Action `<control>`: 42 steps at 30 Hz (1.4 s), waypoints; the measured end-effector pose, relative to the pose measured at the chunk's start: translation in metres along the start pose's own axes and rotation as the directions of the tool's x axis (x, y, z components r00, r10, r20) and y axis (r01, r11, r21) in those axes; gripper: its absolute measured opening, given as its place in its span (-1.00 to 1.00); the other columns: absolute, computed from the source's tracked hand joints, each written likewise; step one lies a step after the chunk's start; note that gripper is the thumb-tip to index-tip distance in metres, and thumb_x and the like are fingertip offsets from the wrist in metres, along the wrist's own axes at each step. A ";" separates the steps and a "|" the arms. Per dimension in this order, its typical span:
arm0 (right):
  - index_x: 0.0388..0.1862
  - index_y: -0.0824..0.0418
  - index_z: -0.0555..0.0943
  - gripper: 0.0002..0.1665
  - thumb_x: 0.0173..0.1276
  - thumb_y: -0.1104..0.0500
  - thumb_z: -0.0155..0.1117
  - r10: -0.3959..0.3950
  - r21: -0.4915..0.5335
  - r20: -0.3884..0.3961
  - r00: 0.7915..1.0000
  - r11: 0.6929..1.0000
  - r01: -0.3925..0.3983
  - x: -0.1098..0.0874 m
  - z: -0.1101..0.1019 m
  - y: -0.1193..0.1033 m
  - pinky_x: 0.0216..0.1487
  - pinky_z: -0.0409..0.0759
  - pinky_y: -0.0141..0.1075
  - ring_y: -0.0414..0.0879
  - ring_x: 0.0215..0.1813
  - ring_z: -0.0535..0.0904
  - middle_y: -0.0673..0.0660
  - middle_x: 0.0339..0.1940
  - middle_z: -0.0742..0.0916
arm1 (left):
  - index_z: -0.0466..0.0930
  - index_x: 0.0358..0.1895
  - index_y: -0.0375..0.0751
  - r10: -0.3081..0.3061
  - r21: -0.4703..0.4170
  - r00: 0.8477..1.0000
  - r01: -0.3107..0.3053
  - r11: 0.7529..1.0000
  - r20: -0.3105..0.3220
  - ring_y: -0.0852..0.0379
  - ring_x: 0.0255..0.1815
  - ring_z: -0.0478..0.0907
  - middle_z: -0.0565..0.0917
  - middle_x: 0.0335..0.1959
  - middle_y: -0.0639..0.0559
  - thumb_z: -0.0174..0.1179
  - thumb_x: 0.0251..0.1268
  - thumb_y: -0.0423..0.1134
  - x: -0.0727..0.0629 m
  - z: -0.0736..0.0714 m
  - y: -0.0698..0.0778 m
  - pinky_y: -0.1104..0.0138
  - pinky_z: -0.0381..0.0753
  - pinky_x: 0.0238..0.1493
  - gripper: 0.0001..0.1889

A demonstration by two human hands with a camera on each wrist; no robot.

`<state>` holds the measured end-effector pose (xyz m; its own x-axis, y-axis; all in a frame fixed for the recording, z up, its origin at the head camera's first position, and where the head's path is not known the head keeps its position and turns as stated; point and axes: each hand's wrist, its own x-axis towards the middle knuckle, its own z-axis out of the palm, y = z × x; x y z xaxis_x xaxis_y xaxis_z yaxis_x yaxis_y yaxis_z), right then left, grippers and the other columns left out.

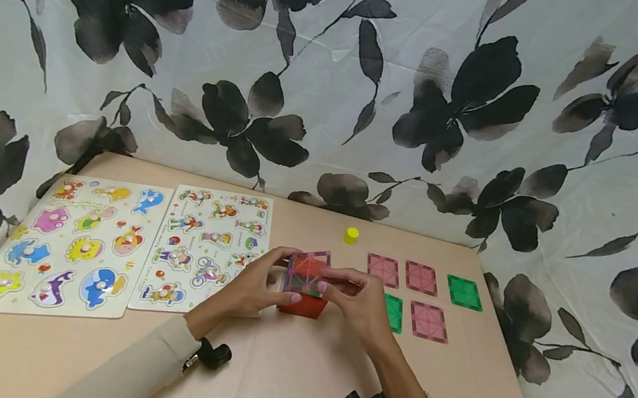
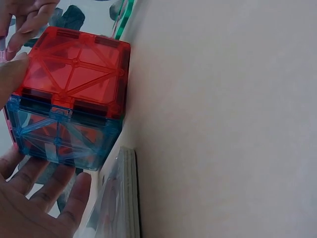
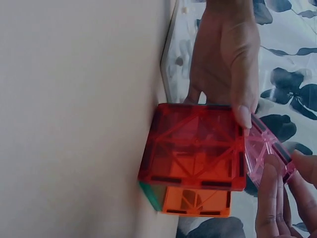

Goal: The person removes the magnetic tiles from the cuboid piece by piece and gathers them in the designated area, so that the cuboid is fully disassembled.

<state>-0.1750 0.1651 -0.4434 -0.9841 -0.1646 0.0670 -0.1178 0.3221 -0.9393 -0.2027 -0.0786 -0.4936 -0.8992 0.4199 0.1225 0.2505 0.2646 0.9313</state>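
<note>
Right grip (image 1: 363, 303) pinches a translucent pink square (image 3: 258, 145) at a ribbed box (image 3: 198, 146)

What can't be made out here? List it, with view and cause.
Head: left part of the nearer green tile, behind the right hand.
Head: figure details on the inner board, too small.
Left wrist: much of the right hand, cut off at upper left.
Right wrist: finger ends of the left hand, behind the tile box.

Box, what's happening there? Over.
Left hand grips box. Right hand pinches pink tile, tilted at box's top. No obstacle apparent.
</note>
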 end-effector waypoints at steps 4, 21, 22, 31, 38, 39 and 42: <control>0.10 0.07 0.83 -0.70 0.41 0.23 0.51 0.029 0.050 -0.001 1.000 0.998 -0.029 -0.002 0.001 -0.003 -0.03 0.83 -0.33 0.02 -0.07 0.85 0.15 0.04 0.84 | 0.29 0.60 0.10 0.001 0.007 1.000 -0.001 1.000 -0.007 -0.17 0.52 0.46 0.50 0.50 -0.06 0.54 0.28 -0.09 0.000 0.001 -0.001 -0.19 0.53 0.46 -0.14; 0.20 0.26 0.76 -0.62 0.43 0.28 0.47 0.046 0.211 -0.042 0.998 0.977 -0.036 -0.019 -0.031 0.000 0.06 0.83 -0.16 0.05 -0.05 0.88 0.30 0.09 0.79 | 0.29 0.63 0.04 0.069 -0.039 0.997 -0.068 0.997 0.023 -0.23 0.63 0.33 0.43 0.58 -0.12 0.39 0.46 -0.13 0.000 -0.003 -0.004 -0.27 0.38 0.57 -0.26; 0.20 0.27 0.75 -0.62 0.42 0.28 0.48 0.053 0.214 -0.050 0.997 0.976 -0.041 -0.020 -0.033 0.001 0.06 0.83 -0.16 0.05 -0.05 0.88 0.29 0.08 0.80 | 0.30 0.62 -0.02 0.091 -0.059 0.996 -0.090 0.994 0.023 -0.25 0.63 0.33 0.42 0.59 -0.14 0.35 0.50 -0.17 0.000 -0.003 -0.005 -0.28 0.40 0.56 -0.30; 0.27 0.35 0.70 -0.55 0.45 0.24 0.46 0.076 0.223 -0.107 0.991 0.973 -0.051 -0.029 -0.062 0.012 0.01 0.83 -0.18 0.05 -0.06 0.88 0.21 -0.02 0.87 | 0.33 0.56 -0.28 0.145 -0.197 0.989 -0.134 0.971 0.038 -0.34 0.65 0.27 0.28 0.66 -0.28 0.20 0.59 -0.32 0.001 0.000 -0.009 -0.28 0.44 0.52 -0.44; 0.31 0.44 0.64 -0.49 0.48 0.22 0.44 0.081 0.246 -0.163 0.983 0.968 -0.039 -0.036 -0.090 0.016 -0.16 0.81 -0.41 -0.06 -0.16 0.89 0.04 -0.10 0.85 | 0.34 0.56 -0.21 0.123 -0.210 0.992 -0.112 0.971 0.036 -0.31 0.65 0.28 0.37 0.61 -0.19 0.17 0.60 -0.37 0.001 0.002 -0.011 -0.22 0.47 0.52 -0.45; 0.32 0.43 0.64 -0.48 0.48 0.20 0.44 0.081 0.243 -0.171 0.982 0.969 -0.038 -0.037 -0.093 0.017 -0.26 0.77 -0.48 -0.09 -0.17 0.89 0.02 -0.12 0.85 | 0.34 0.56 -0.21 0.121 -0.204 0.992 -0.111 0.973 0.034 -0.30 0.66 0.27 0.38 0.61 -0.18 0.17 0.60 -0.37 0.001 0.002 -0.012 -0.23 0.46 0.53 -0.45; 0.32 0.42 0.64 -0.48 0.48 0.19 0.44 0.079 0.248 -0.194 0.978 0.968 -0.029 -0.040 -0.105 0.020 -0.34 0.72 -0.53 -0.11 -0.18 0.89 0.01 -0.14 0.85 | 0.34 0.56 -0.18 0.109 -0.195 0.994 -0.102 0.976 0.030 -0.26 0.67 0.26 0.38 0.61 -0.15 0.17 0.59 -0.39 0.001 0.002 -0.010 -0.25 0.43 0.54 -0.45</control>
<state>-0.1522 0.2759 -0.4300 -0.9974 0.0452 0.0563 -0.0523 0.0853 -0.9950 -0.2053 -0.0792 -0.5037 -0.8552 0.4723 0.2133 0.2659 0.0465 0.9629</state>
